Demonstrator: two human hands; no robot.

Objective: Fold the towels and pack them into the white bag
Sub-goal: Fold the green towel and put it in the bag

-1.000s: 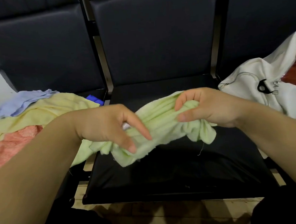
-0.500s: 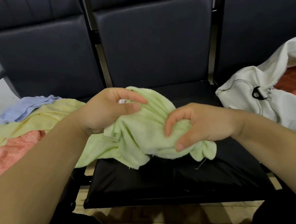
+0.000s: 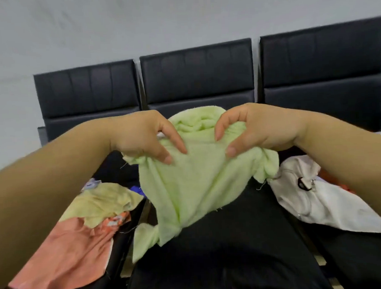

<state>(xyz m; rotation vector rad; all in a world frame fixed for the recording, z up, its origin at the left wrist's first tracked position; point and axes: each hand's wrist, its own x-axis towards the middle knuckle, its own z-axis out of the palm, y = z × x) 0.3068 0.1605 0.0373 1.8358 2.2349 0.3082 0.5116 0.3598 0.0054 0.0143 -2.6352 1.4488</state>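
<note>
The green towel (image 3: 194, 188) hangs over the middle seat (image 3: 235, 252), long side down. The left hand (image 3: 140, 136) and right hand (image 3: 255, 130) each pinch its top, close together. The white bag (image 3: 320, 203) lies nearer the right hand. A moment ago the towel was bunched low; now it is up and opening.

place: likely waiting room | evidence: row of joined black padded seats (image 3: 197, 77) against bare grey wall (image 3: 134, 21)
</note>
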